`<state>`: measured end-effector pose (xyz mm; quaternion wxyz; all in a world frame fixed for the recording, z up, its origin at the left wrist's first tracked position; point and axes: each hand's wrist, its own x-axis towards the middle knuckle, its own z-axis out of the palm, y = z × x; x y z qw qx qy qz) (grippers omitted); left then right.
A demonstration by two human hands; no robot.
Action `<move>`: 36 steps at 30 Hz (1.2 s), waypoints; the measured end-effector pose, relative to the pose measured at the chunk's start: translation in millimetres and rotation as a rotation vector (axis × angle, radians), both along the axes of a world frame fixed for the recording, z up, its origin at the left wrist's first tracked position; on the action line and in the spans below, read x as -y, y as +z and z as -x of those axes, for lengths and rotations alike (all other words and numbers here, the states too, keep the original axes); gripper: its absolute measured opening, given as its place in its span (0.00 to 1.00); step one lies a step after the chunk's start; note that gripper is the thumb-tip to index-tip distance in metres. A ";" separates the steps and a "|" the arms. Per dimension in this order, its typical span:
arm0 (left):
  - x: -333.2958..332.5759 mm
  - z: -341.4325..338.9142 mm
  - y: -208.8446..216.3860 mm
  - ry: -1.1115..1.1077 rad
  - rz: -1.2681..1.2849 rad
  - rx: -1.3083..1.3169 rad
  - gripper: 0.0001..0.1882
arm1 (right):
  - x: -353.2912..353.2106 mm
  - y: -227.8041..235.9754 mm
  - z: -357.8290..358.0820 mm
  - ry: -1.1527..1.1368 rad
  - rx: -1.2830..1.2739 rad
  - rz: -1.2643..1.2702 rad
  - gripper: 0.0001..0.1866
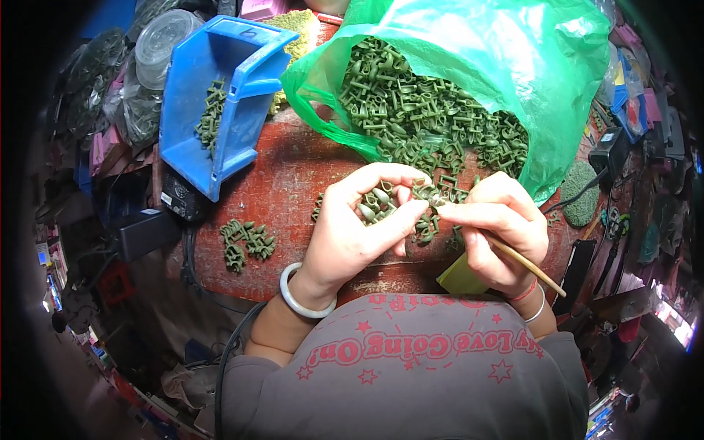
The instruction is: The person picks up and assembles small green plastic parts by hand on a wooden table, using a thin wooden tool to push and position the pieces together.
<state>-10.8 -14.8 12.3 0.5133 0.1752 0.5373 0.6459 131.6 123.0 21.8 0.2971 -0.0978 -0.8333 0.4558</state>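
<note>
Fingers [381, 220] of the left hand [350, 235] curl around a cluster of green plastic pieces [375, 203], just below the green bag [506, 73]; right of them, the right hand [499, 227] pinches one piece [438, 199] and holds a thin stick [529, 265], above the worktop [293, 176].

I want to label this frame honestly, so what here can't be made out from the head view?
- Small green plastic pieces in the left hand: number uncertain, fingers curl over them.
- Tip of the thin stick in the right hand: hidden behind the fingers.
- Bottom of the green bag: covered by the heap of pieces and cut by the top edge.
- Blue bin: its depth is hidden by its walls.
- Clutter at both sides: dark, warped by the fisheye rim.
</note>
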 end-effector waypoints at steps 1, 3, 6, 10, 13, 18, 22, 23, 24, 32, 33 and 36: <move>-0.2 -0.1 0.3 0.000 0.000 0.000 0.13 | 0.0 -0.3 0.3 -0.020 -0.017 -0.016 0.19; -0.9 -0.4 0.9 0.006 0.026 -0.001 0.13 | -1.6 1.8 -0.1 0.009 -0.002 -0.008 0.18; 0.4 1.7 -1.6 -0.009 -0.022 0.037 0.14 | -10.9 4.0 -1.9 0.059 -0.074 0.084 0.15; -2.4 6.0 -12.3 0.108 -0.308 0.416 0.17 | -2.3 12.1 -1.2 -0.334 0.169 0.385 0.12; -4.7 5.9 -8.9 0.124 -0.292 0.471 0.12 | -10.2 -11.1 0.5 -0.249 0.217 -0.148 0.10; 2.0 9.2 -27.0 0.089 -0.347 0.586 0.05 | -13.5 -25.7 8.0 -0.288 0.253 -0.458 0.13; 1.6 6.8 -20.1 0.091 -0.257 0.485 0.01 | -13.1 -24.3 13.3 -0.235 0.319 -0.515 0.14; 1.7 6.0 -18.2 0.099 -0.255 0.464 0.04 | -13.0 -24.7 12.9 -0.232 0.308 -0.526 0.14; 1.3 5.4 -16.4 0.098 -0.256 0.463 0.04 | -13.1 -24.7 12.4 -0.229 0.297 -0.538 0.14; -2.3 -3.4 -12.0 0.050 -0.104 -0.473 0.14 | 0.7 2.0 0.0 -0.217 0.206 0.406 0.12; -4.5 -5.4 -12.7 0.049 -0.104 -0.475 0.14 | 0.9 7.1 -1.7 -0.141 0.156 0.600 0.12; -11.4 -13.3 -12.8 0.112 -0.264 -0.660 0.15 | 1.7 11.0 -4.9 -0.075 0.174 0.944 0.13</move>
